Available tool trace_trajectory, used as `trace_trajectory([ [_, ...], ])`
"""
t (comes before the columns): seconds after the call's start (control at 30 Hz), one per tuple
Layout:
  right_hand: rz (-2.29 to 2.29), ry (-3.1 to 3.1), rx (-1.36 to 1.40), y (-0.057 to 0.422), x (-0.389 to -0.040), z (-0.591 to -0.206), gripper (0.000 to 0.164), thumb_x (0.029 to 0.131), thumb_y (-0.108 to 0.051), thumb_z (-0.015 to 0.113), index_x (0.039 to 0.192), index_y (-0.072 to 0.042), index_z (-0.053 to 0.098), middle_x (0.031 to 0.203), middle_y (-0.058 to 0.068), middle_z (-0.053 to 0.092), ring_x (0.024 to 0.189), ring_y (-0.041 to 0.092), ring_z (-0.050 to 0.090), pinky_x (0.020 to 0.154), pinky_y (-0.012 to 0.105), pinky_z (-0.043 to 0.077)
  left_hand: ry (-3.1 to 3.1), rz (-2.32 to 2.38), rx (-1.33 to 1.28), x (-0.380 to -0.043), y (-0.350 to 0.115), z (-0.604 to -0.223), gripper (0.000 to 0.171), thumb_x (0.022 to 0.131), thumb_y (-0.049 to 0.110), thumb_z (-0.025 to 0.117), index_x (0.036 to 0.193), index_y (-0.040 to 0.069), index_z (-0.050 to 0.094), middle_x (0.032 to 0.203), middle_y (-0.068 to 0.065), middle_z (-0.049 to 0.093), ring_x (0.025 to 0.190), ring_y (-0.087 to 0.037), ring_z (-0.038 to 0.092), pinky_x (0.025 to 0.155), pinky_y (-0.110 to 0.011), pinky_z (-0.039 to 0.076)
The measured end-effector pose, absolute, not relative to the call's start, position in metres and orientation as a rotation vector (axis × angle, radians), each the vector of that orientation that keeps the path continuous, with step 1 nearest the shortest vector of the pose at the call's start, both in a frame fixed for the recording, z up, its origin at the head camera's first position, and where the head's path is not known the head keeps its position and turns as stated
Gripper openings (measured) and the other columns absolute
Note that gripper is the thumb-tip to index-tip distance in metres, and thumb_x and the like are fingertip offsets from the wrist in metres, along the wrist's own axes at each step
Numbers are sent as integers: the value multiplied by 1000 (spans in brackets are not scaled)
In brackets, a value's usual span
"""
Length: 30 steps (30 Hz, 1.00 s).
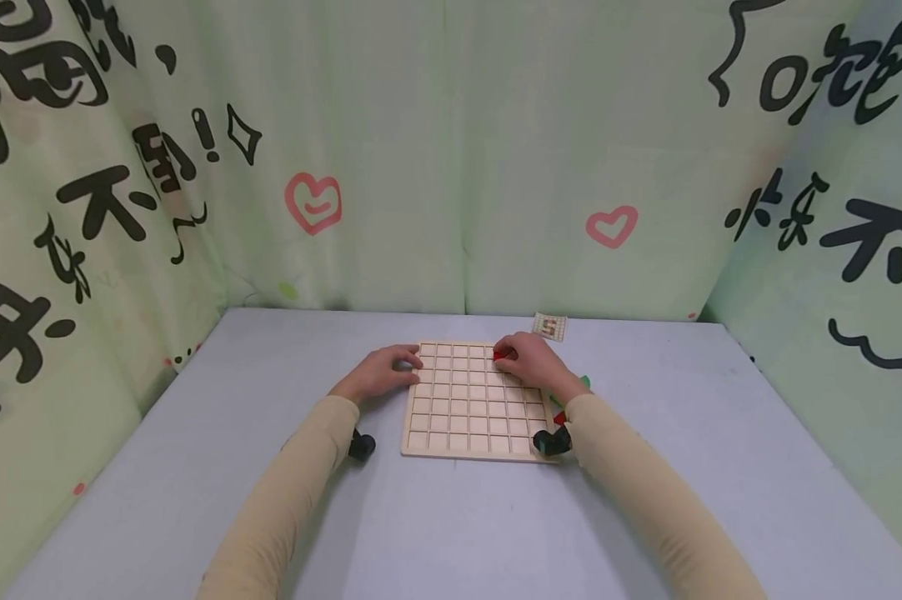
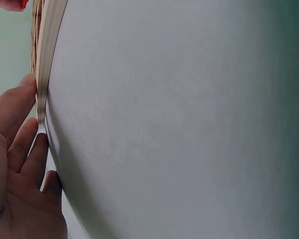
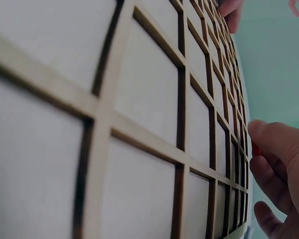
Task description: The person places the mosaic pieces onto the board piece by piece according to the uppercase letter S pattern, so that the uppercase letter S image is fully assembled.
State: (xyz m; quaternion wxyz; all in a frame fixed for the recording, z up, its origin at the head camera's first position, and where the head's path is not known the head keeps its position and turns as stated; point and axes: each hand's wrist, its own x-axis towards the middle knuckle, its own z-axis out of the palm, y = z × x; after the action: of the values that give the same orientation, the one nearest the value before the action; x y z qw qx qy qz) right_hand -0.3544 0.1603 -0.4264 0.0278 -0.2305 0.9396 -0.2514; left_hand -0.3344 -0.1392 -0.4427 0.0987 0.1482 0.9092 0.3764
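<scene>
A square wooden grid board point(image 1: 458, 423) lies flat on the table, its cells bare where they show. My left hand point(image 1: 379, 374) is at the board's far left edge; in the left wrist view the thumb and loosely extended fingers point(image 2: 37, 154) rest against the board's side point(image 2: 50, 40). Between thumb and fingers, my right hand point(image 1: 537, 362) pinches a small red piece point(image 1: 499, 355) over the far right part of the grid. Most of that piece is hidden by the fingers, and only a red sliver point(image 3: 255, 150) shows in the right wrist view.
Beyond the board's far right corner lies a small printed card point(image 1: 549, 326). A green piece point(image 1: 586, 381) and another red piece point(image 1: 559, 417) lie along the right edge, partly hidden by the right arm. Printed curtains point(image 1: 451, 167) stand behind and beside the white table point(image 1: 451, 533).
</scene>
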Motion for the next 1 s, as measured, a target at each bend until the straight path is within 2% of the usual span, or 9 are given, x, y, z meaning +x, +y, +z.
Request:
trace_trajectory([
  [0.5, -732, 2910, -722, 153, -351, -431, 31, 95, -17, 68, 121, 1, 68, 107, 13, 68, 96, 24, 62, 89, 42, 55, 2692, 1113, 437, -334, -138, -442, 25, 93, 18, 70, 117, 9, 71, 157, -7, 45, 152, -31, 30, 126, -47, 23],
  [0.7, -718, 2923, -701, 154, -348, -429, 26, 95, -15, 66, 115, -1, 70, 104, 13, 68, 93, 25, 61, 87, 42, 55, 2691, 1118, 443, -333, -139, -443, 25, 93, 17, 70, 117, 9, 71, 156, -7, 46, 151, -30, 31, 126, -46, 23],
  [1.0, -692, 2910, -685, 152, -350, -432, 24, 96, -17, 65, 114, -2, 70, 104, 12, 69, 93, 24, 61, 88, 42, 54, 2702, 1107, 466, -334, -140, -444, 25, 93, 18, 71, 116, 9, 71, 156, -8, 46, 151, -31, 31, 125, -46, 24],
])
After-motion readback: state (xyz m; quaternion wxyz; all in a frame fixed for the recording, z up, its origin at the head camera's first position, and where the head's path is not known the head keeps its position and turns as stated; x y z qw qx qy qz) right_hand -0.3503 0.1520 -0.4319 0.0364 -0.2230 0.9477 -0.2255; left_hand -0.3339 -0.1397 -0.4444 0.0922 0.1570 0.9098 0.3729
